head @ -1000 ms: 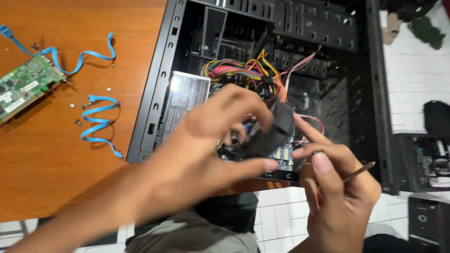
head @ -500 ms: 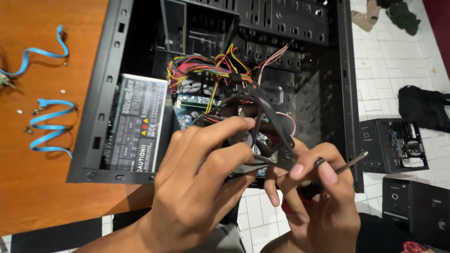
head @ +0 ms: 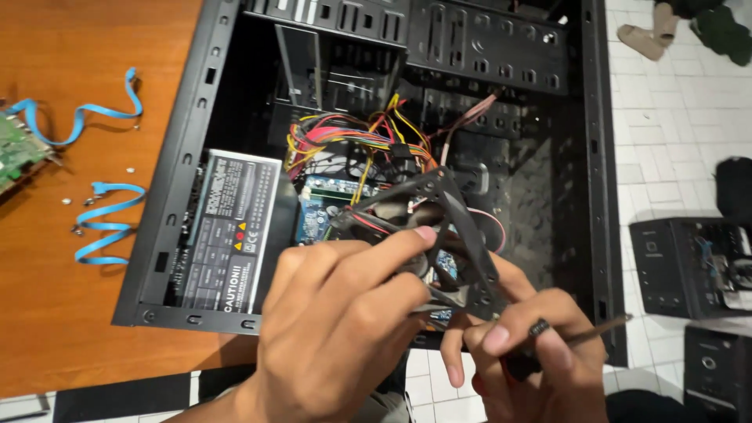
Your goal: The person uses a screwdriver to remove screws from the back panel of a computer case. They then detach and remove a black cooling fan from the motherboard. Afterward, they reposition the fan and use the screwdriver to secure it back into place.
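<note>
Black plastic fan (head: pixel 427 227) is now lifted higher above the computer case (head: pixel 376 117), gripped by the left hand (head: pixel 337 329); the right hand (head: pixel 525 352) clasps, seemingly, a screwdriver (head: pixel 583 335).

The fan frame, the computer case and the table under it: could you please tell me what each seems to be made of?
Fan frame: probably moulded black plastic, with thin struts and a dull sheen.
Computer case: looks like black-painted sheet metal, with punched slots and folded edges.
Table: smooth orange-brown wood or wood-look laminate; which one is unclear.

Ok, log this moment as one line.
left hand: grips black case fan | right hand: holds screwdriver | over open computer case
</note>
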